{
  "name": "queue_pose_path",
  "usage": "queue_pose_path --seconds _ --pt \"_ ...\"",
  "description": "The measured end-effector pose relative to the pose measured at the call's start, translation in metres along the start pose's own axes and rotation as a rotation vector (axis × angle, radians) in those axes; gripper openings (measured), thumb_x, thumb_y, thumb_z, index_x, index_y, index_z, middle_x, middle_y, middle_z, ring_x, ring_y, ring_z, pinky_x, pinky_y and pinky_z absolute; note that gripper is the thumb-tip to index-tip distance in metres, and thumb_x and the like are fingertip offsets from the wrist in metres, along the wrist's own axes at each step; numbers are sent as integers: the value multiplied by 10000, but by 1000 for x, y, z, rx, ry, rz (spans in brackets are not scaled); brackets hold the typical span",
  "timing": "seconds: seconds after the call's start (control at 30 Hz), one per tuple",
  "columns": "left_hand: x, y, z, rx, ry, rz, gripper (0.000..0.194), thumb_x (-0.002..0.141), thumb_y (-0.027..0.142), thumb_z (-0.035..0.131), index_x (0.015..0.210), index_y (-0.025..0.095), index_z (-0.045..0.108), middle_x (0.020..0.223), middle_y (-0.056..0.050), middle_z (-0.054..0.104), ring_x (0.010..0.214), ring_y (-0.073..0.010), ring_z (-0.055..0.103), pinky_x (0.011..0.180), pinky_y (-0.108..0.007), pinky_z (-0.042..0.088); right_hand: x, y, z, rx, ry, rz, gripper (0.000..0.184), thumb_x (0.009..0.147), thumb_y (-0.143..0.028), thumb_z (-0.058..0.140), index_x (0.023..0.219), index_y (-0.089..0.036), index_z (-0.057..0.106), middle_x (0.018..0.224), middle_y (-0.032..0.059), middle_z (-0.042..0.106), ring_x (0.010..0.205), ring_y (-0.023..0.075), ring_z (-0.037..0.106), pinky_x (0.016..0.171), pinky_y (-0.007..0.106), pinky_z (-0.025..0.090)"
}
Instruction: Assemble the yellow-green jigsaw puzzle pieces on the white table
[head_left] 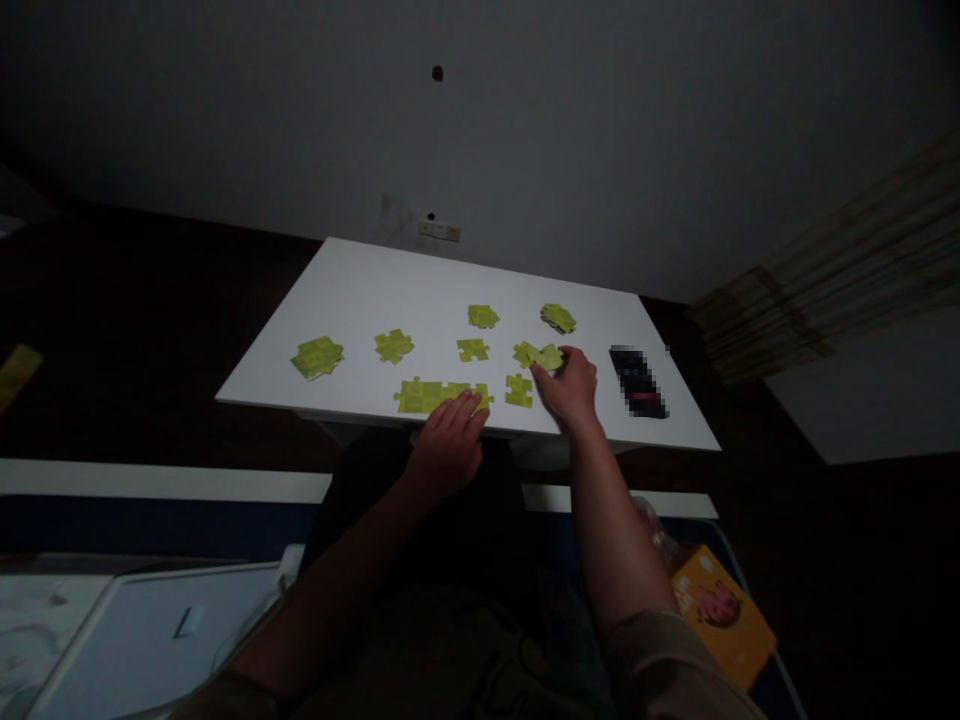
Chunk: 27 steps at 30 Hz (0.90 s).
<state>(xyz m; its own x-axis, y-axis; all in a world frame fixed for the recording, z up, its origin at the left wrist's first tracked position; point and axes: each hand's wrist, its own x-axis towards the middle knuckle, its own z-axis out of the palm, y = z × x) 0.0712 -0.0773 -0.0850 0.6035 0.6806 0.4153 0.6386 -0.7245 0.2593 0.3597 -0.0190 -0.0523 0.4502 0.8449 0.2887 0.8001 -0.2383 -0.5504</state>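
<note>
Green jigsaw pieces lie on a white table [360,290]. Near the front edge is a strip of joined pieces [418,396]. My left hand [452,440] rests flat with its fingers on the strip's right part, hiding some of it. My right hand [571,388] has thumb and fingers closed around a green puzzle piece [551,357], which overlaps another piece [525,354] on its left. Just below them lies a single piece [518,391], left of my right wrist. Another single piece [472,349] sits above the strip.
Small piles of pieces stand at the left [317,357], back middle [483,316] and back right [558,318]; another group [394,346] lies between. A dark, blurred-out object [637,382] is on the table's right. An orange box [721,610] sits at lower right.
</note>
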Motion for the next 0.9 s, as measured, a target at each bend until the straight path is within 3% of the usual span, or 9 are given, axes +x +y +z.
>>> queue_pose_path --seconds 0.13,0.27,0.37,0.5,0.63,0.73,0.9 --pt "0 0 -1 -16 7 -3 538 1016 210 663 1545 112 680 1717 -244 601 1672 -387 502 1353 -620 461 -4 4 -4 397 29 -18 564 973 -570 632 1368 -183 738 1155 149 822 987 302 737 977 499 608" --pt "1 0 -1 -16 13 7 547 1007 199 667 1548 118 677 1713 -239 604 1666 -388 510 1346 -624 469 -12 5 -8 567 -24 -30 541 948 -578 682 1290 -187 831 1140 136 861 975 296 778 954 499 636" --pt "1 0 -1 -24 12 1 561 1002 198 673 1559 131 673 1714 -237 603 1671 -385 502 1351 -630 460 -14 6 -8 571 -76 -63 515 938 -565 700 1248 -190 869 1178 143 875 1014 308 798 988 517 642" --pt "0 1 -1 -23 -5 -7 562 1004 209 677 1560 129 671 1723 -236 596 1676 -387 496 1353 -618 455 -6 11 -4 529 50 4 552 961 -562 649 1279 -163 859 1248 178 865 1100 324 799 1032 528 637" --pt "0 1 -2 -9 -16 -3 549 1021 224 662 1562 129 665 1722 -228 600 1687 -376 485 1355 -595 450 12 12 1 454 100 75 595 935 -555 651 1289 -119 848 1176 208 860 1000 337 800 963 524 644" --pt "-1 1 -1 0 -9 4 547 1030 228 649 1564 113 656 1727 -231 595 1691 -371 477 1357 -582 444 22 7 7 361 67 40 575 918 -537 666 1271 -122 850 1099 197 858 955 335 777 951 517 630" --pt "-4 0 2 6 -17 15 573 1045 259 639 1598 108 620 1758 -224 563 1701 -366 456 1357 -580 430 21 2 14 141 75 -87 471 893 -489 652 1135 -146 867 1149 230 818 1064 387 724 1074 599 560"
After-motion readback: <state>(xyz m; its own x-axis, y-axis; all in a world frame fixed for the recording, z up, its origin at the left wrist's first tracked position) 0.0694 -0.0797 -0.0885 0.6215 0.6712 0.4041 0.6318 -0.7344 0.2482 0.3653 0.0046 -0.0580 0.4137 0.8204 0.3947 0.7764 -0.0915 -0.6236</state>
